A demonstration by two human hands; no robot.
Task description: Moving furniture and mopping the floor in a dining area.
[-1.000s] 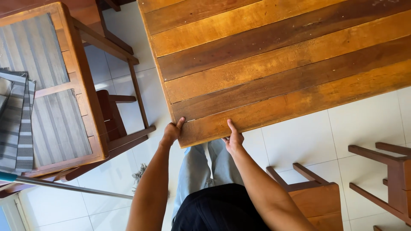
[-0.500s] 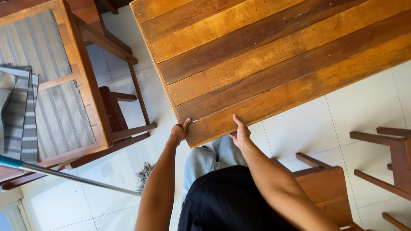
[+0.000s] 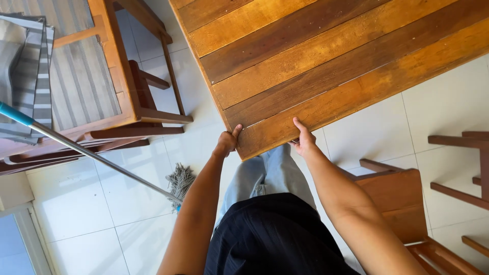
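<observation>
Wooden table (image 3: 326,66) gripped at its corner by left hand (image 3: 226,142) and right hand (image 3: 304,140); chairs (image 3: 395,196) and mop (image 3: 179,181) crowd near.

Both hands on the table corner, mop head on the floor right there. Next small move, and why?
Probably shift the wooden table slightly toward the right, away from the mop. The left hand and right hand grip either side of its near corner, the mop head lies on the white tiles just left, and a wooden chair sits close on the right.
</observation>
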